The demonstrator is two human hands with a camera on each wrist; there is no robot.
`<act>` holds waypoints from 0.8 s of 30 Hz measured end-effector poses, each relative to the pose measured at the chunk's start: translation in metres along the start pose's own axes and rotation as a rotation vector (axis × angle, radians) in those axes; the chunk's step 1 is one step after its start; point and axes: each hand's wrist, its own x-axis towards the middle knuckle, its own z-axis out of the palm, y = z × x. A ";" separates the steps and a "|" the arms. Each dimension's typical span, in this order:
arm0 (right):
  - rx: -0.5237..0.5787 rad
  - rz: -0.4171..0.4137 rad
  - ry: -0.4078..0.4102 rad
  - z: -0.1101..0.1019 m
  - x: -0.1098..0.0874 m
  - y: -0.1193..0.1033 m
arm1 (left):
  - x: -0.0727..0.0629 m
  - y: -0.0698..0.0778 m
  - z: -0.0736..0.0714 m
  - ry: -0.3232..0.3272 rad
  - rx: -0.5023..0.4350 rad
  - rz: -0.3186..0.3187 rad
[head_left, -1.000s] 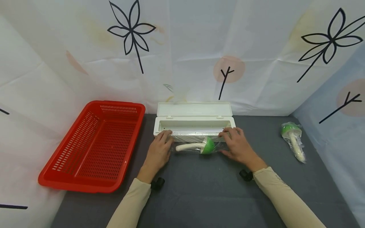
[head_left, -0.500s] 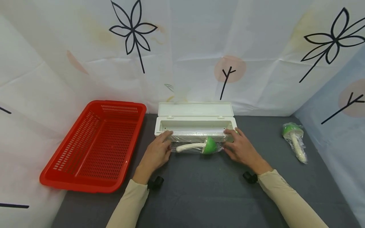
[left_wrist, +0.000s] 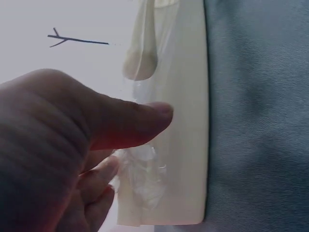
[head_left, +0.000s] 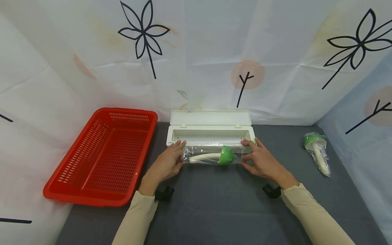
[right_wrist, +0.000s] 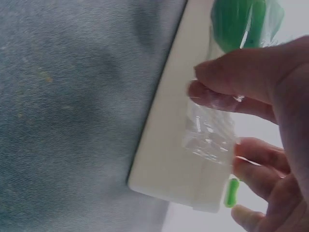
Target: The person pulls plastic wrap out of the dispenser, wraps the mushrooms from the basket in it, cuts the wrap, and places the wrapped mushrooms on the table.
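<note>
A mushroom-shaped thing with a green domed head [head_left: 226, 156] and a slim white stem [head_left: 204, 157] hangs in clear cling film [head_left: 211, 148] in front of a long white cling film dispenser [head_left: 211, 128]. My left hand [head_left: 165, 164] holds the film at its left end, thumb [left_wrist: 140, 123] stretched out beside the stem's round tip. At the other end my right hand [head_left: 262, 162] pinches the film between thumb and forefinger, near the green head [right_wrist: 240, 21] in the right wrist view. Its other fingers [right_wrist: 260, 164] lie at the dispenser's right end.
The dispenser's lid [head_left: 210, 117] stands open at the back. On the left sits a red perforated basket [head_left: 130, 195]. A similar green-and-white item [head_left: 317, 153], wrapped in film, lies at the far right of the grey table [head_left: 211, 211]. Printed fabric [head_left: 202, 44] hangs behind.
The wrapped mushroom-shaped thing has rolled slightly, its green dome now facing more upward and the film lying tauter. The right hand has shifted right and slightly down; the left stays near the same spot.
</note>
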 end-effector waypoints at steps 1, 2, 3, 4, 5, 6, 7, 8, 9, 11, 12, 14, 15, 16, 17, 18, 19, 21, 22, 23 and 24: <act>0.008 0.011 -0.017 -0.002 0.000 0.000 | 0.000 0.000 -0.002 -0.014 -0.015 -0.004; 0.018 0.022 -0.033 -0.004 0.001 -0.001 | 0.000 0.000 -0.003 -0.027 -0.026 -0.009; 0.027 0.030 -0.045 -0.005 0.001 -0.001 | 0.000 0.000 -0.004 -0.039 -0.040 -0.013; 0.038 0.040 -0.055 -0.007 0.001 -0.001 | 0.000 0.001 -0.005 -0.049 -0.054 -0.018; 0.048 0.048 -0.062 -0.007 0.001 -0.001 | 0.000 0.001 -0.006 -0.055 -0.067 -0.024; 0.056 0.051 -0.065 -0.008 0.001 -0.001 | 0.000 0.001 -0.007 -0.055 -0.080 -0.027; 0.064 0.054 -0.066 -0.008 0.000 -0.001 | 0.000 0.001 -0.007 -0.049 -0.089 -0.025; 0.071 0.052 -0.063 -0.008 0.000 -0.001 | 0.000 0.000 -0.006 -0.039 -0.094 -0.019; 0.076 0.048 -0.057 -0.008 0.000 -0.001 | 0.000 0.000 -0.006 -0.023 -0.100 -0.009; 0.086 0.037 -0.041 -0.007 -0.002 0.000 | 0.001 -0.001 -0.003 0.023 -0.091 0.020; 0.092 0.031 -0.032 -0.006 -0.002 0.000 | 0.001 -0.001 -0.001 0.049 -0.080 0.036; 0.107 0.020 -0.014 -0.005 -0.003 0.001 | 0.000 -0.003 0.003 0.099 -0.062 0.059; 0.117 0.020 -0.004 -0.004 -0.003 0.001 | -0.001 -0.003 0.004 0.119 -0.065 0.064; 0.132 0.023 0.004 -0.004 -0.004 0.002 | -0.002 -0.004 0.005 0.136 -0.075 0.061; 0.150 0.029 0.009 -0.004 -0.004 0.002 | -0.002 -0.004 0.005 0.148 -0.097 0.056; 0.173 0.038 0.013 -0.004 -0.004 0.003 | -0.003 -0.005 0.005 0.153 -0.127 0.048; 0.201 0.048 0.018 -0.004 -0.004 0.004 | -0.004 -0.006 0.004 0.155 -0.165 0.038; 0.262 0.073 0.026 -0.006 -0.004 0.006 | -0.005 -0.007 0.001 0.149 -0.253 0.024; 0.293 0.083 0.025 -0.007 -0.004 0.007 | -0.006 -0.008 0.000 0.145 -0.292 0.018; 0.320 0.089 0.022 -0.008 -0.003 0.008 | -0.006 -0.008 -0.001 0.141 -0.323 0.017; 0.341 0.090 0.021 -0.008 -0.003 0.009 | -0.007 -0.009 -0.002 0.139 -0.345 0.018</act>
